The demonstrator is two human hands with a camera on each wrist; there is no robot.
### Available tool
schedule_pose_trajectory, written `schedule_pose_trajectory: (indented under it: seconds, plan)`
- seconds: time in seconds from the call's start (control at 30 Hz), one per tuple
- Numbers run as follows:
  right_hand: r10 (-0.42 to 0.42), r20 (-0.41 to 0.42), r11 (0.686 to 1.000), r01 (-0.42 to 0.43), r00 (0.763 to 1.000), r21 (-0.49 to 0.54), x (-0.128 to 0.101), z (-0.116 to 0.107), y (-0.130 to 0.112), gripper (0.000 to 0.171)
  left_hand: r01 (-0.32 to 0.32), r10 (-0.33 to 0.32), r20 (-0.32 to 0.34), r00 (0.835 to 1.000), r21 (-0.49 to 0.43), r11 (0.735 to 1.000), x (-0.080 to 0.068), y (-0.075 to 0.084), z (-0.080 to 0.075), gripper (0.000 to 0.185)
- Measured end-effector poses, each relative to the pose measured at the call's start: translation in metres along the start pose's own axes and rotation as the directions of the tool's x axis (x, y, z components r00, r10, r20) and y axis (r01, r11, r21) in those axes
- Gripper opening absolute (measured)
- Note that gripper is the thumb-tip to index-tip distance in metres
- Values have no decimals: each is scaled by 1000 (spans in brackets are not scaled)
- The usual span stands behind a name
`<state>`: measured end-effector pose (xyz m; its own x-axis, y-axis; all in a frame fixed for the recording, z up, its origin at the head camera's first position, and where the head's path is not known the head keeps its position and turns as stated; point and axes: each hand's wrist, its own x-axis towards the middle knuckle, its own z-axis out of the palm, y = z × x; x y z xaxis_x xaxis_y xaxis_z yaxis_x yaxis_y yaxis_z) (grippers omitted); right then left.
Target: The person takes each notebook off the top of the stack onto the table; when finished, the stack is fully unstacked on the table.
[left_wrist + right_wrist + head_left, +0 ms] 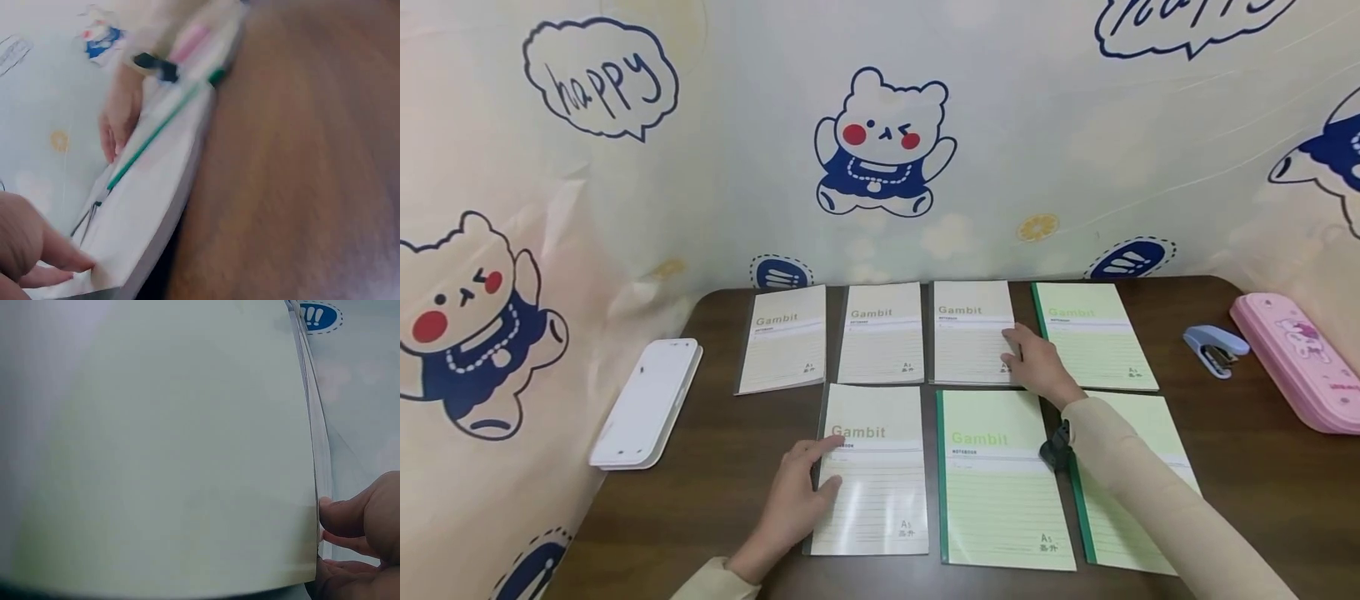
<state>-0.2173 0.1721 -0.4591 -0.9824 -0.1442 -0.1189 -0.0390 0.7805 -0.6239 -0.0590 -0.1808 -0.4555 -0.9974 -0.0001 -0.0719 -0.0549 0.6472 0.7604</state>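
— What lay on the table (1262, 467)?

— Seven notebooks in two rows, backed by a bear-print cloth (880, 150).

— And the hands?

— The left hand (793, 500) pressed straight fingers on the front beige notebook (876, 492); the right hand (1037, 362) rested loosely on the rear beige notebook (970, 333), gripping nothing.

cream notebooks (880, 333): pale beige, faint ruled lines
green notebooks (1003, 479): light green, dark green spine
table (1262, 467): dark brown wood
pencil case (1296, 362): pink
stapler (1216, 348): pale blue
backdrop (880, 142): cream, navy bears
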Motion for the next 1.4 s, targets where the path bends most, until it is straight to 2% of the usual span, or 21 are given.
schedule_pose_trajectory:
  seconds: [0.1, 0.23, 0.33, 0.43, 0.5, 0.57, 0.63, 0.7, 0.8, 0.87, 0.93, 1.0, 1.07, 1.17, 1.4]
  plan:
    - [6, -4, 1000, -6, 1000, 1, 0, -1, 0, 50, -66, 68, -20, 997, 114, 991, -1, 2, 2, 52]
    - [11, -12, 1000, -11, 1000, 5, 1, -1, 0, 50, -78, 81, -20, 996, 141, 987, -2, 4, 4, 52]
    - [8, -11, 1000, -8, 1000, 15, 1, -1, 0, 50, -61, 62, 2, 998, 143, 988, -1, 5, 3, 52]
    - [6, -6, 1000, -5, 1000, 24, 1, -1, 1, 50, -65, 65, 1, 998, 148, 987, 4, 10, 0, 50]
    - [4, -6, 1000, -4, 1000, 27, 1, -2, 1, 50, -106, 109, -10, 994, 141, 984, 15, 19, -3, 49]
    - [9, -12, 1000, -9, 1000, 27, 1, -3, 3, 50, -165, 168, -7, 986, 126, 978, 32, 33, -4, 50]
    - [16, -16, 999, -15, 1000, 33, 0, -3, 4, 50, -226, 225, 24, 974, 87, 970, 52, 51, -3, 51]
    - [20, -15, 999, -19, 1000, 39, 0, -2, 4, 50, -259, 255, 82, 963, 44, 965, 76, 69, 2, 52]
    - [25, -21, 999, -24, 999, 47, 1, 0, 2, 50, -251, 241, 195, 951, 26, 968, 113, 94, 18, 56]
    - [26, -29, 999, -25, 999, 48, 2, 2, 1, 50, -246, 222, 253, 942, 66, 967, 137, 107, 33, 61]
    - [24, -39, 998, -22, 999, 54, 3, 4, -1, 50, -239, 195, 285, 939, 130, 962, 157, 115, 50, 68]
    - [22, -34, 998, -20, 999, 66, 4, 7, -3, 50, -236, 167, 285, 944, 227, 945, 172, 117, 65, 73]
    - [21, -21, 997, -19, 1000, 75, 5, 9, -4, 50, -221, 135, 269, 954, 318, 922, 182, 116, 78, 73]
    - [28, -11, 997, -27, 1000, 77, 4, 9, -4, 51, -204, 110, 244, 964, 405, 891, 188, 112, 92, 71]
    - [27, -46, 999, -25, 999, 42, 2, 3, 0, 49, -236, 155, 229, 961, 388, 891, 190, 114, 102, 66]
